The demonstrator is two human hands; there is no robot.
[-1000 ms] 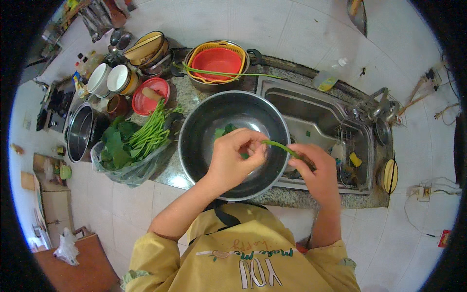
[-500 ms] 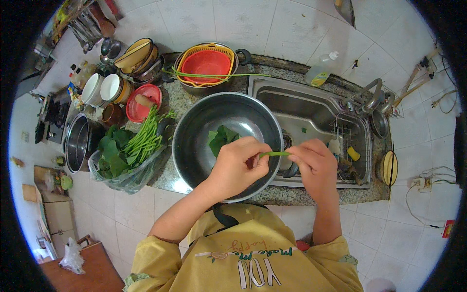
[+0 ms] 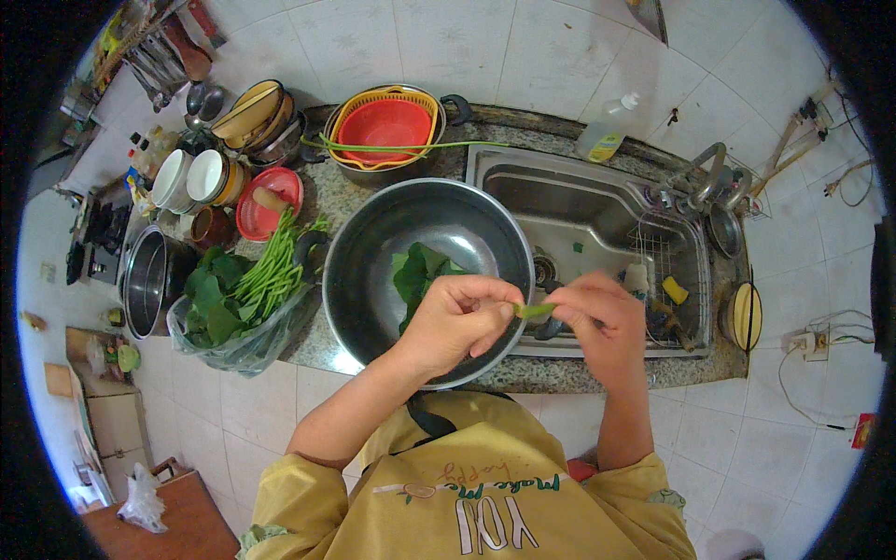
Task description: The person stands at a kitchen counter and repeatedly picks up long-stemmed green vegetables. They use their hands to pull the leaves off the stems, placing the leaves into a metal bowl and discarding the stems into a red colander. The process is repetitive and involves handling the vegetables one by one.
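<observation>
My left hand (image 3: 455,323) and my right hand (image 3: 597,315) pinch the two ends of a short green stem piece (image 3: 535,310) between their fingertips, over the right rim of a large steel bowl (image 3: 373,252). Some green leaves (image 3: 420,275) lie inside that bowl. A clear plastic bag of leafy greens and long stems (image 3: 245,297) sits on the granite counter (image 3: 322,201) just left of the bowl.
A steel sink (image 3: 597,229) with a wire rack and sponge lies to the right. Behind the bowl stands a red basket in a pot (image 3: 387,126) with a long stem across it. Cups, a red plate and a steel pot (image 3: 149,280) crowd the left.
The stem between my hands is shorter now, and my hands have drawn closer together. More leaves lie in the bowl than a second ago.
</observation>
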